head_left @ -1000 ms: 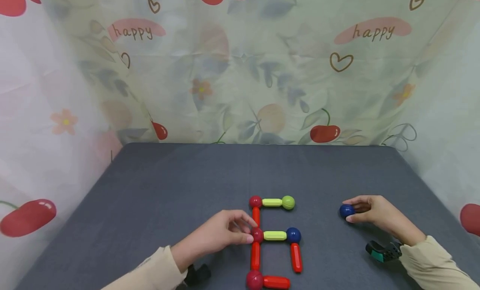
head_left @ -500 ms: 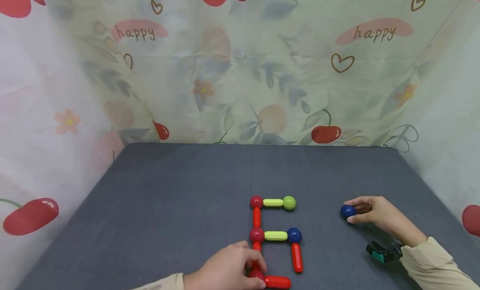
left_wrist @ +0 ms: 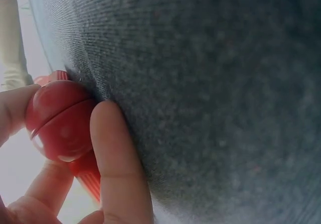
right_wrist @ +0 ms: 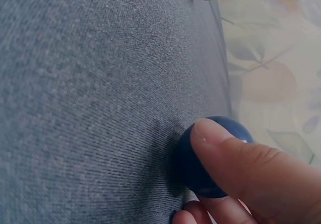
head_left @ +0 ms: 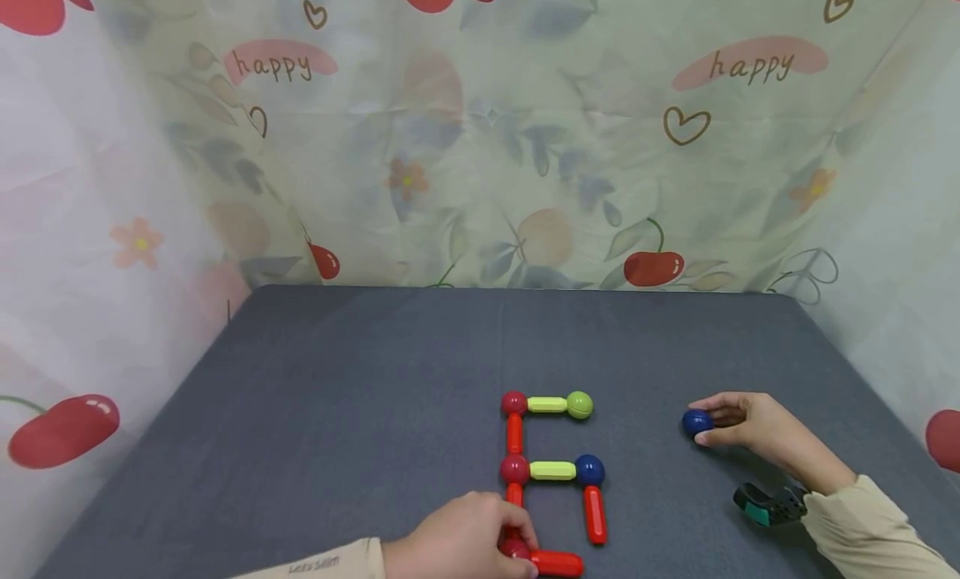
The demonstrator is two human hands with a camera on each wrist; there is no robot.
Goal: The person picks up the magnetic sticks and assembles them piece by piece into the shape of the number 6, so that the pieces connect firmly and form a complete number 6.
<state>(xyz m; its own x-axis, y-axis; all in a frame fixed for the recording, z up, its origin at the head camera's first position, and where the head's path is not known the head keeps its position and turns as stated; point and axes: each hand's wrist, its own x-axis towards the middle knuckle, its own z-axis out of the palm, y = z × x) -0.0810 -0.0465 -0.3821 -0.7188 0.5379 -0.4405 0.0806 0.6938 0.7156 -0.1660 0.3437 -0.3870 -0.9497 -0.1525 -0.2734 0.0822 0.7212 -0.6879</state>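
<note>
My left hand (head_left: 465,536) pinches the red ball (left_wrist: 61,119) at the near left corner of a shape made of balls and rods lying on the table; fingers hide part of it in the head view. From that ball a red rod (head_left: 557,563) runs right and another red rod runs away to a second red ball (head_left: 515,469). A yellow-green rod (head_left: 552,471) joins this to a blue ball (head_left: 590,470), with a red rod (head_left: 595,516) hanging toward me. Off to the right, my right hand (head_left: 757,433) grips a loose blue ball (right_wrist: 200,163) between thumb and fingers.
The shape's far end has a red ball (head_left: 514,403), a yellow-green rod (head_left: 547,405) and a green ball (head_left: 580,405). A dark grey cloth covers the table (head_left: 360,379). Printed curtains (head_left: 480,146) stand behind and at both sides.
My left hand has moved toward me from the middle red ball to the near red ball. My right hand stays in place with the loose blue ball.
</note>
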